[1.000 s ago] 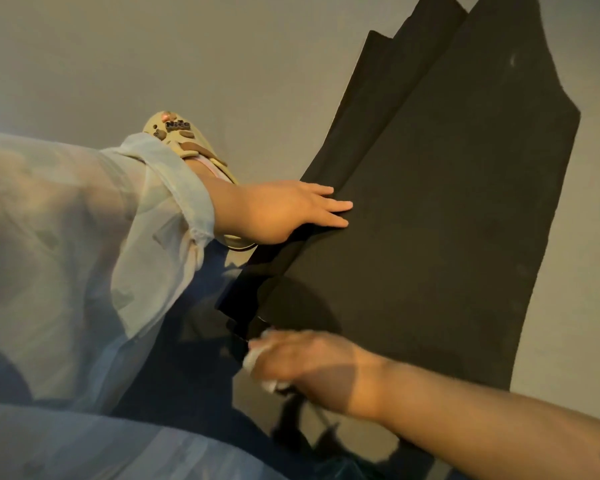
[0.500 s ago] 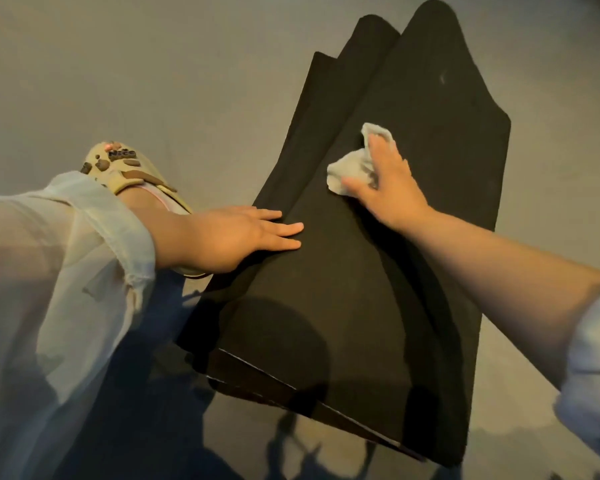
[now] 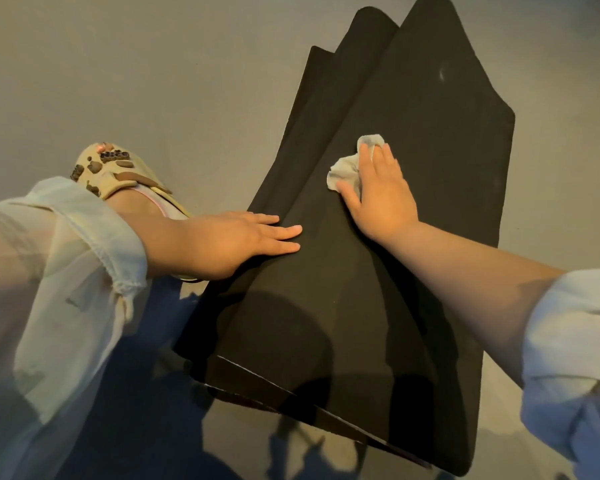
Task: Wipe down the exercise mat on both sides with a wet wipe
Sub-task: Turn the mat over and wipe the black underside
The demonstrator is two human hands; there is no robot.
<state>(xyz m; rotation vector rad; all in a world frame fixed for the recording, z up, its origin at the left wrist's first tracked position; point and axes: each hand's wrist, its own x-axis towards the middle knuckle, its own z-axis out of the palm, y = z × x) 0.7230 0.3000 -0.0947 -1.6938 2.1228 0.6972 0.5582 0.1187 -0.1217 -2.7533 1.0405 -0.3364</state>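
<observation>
Exercise mat (image 3: 413, 271), folded on the floor toward 1 o'clock, appears floppy, best gripped at an edge; left hand (image 3: 236, 242) presses flat-fingered, right hand (image 3: 381, 192) presses wet wipe (image 3: 347, 168).

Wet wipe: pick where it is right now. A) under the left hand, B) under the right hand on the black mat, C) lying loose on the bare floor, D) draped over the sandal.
B: the wet wipe sits under the right hand, pressed on the mat.
</observation>
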